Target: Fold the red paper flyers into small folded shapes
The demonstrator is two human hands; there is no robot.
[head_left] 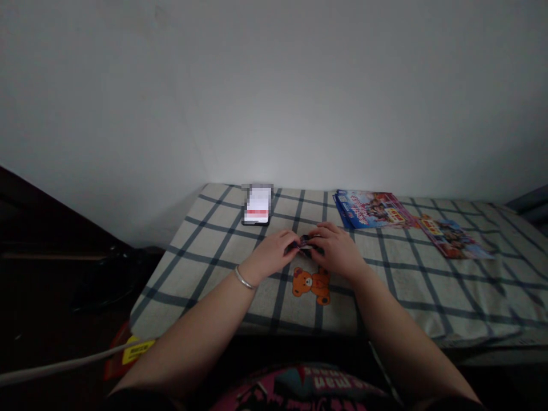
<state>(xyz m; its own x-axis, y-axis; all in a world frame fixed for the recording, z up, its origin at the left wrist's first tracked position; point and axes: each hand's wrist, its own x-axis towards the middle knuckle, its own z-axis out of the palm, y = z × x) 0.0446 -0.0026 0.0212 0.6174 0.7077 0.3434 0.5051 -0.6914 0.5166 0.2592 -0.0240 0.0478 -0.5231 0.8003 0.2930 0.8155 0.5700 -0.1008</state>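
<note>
A person works w/ both bare hands over a table in a dim rm, a small dark item (305, 241) held btwn the fingertips, near the table's mid. The L hand (274, 251) is clamped on the item's L end, fingers and thumb pinched; the R hand (338, 251) is likewise clamped on the R end, fingers bent over it. Exactly what the item is, can't tell: too small and dark. A silver bangle (245, 278) circles the L wrist.

Just below the hands, an orange bear figure (311, 285) shows on the checked tablecloth (218, 251). Beyond the L hand, twd the pale wall (274, 91), is a phone (258, 204) w/ a lit, pixelated screen. Far R, near the wall: a stack of colorful booklets (370, 209), w/ another booklet (456, 237) beside it. Lower L, below table level: a red-and-yellow object (137, 351), partly hidden, ID unclear.
</note>
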